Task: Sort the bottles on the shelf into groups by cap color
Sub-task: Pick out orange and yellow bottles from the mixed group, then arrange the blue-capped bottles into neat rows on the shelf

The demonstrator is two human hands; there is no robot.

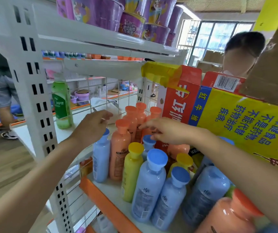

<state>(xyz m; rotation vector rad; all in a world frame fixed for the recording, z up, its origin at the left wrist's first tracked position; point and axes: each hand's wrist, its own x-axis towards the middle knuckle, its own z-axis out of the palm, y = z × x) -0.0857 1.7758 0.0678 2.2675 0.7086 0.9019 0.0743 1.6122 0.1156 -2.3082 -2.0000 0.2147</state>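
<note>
Both hands over the bottles point(150, 182) on the shelf point(109, 187), left of the red-and-yellow carton point(227, 115).
Left hand point(93, 126), further from the carton, has its fingers curled over the cap of a blue-capped bottle point(101, 158); gripping or only touching: cannot tell. Right hand point(166, 132), just beside the carton, holds nothing, fingers stretched toward the orange-capped bottles point(131, 118). A yellow-capped bottle point(132, 169) stands between blue and orange ones.

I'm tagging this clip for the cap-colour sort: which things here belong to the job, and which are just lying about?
Job:
orange-capped bottles
blue-capped bottles
yellow-capped bottles
the shelf they stand on

Lying about:
green drink bottle
red and yellow carton
purple noodle tubs above
</note>
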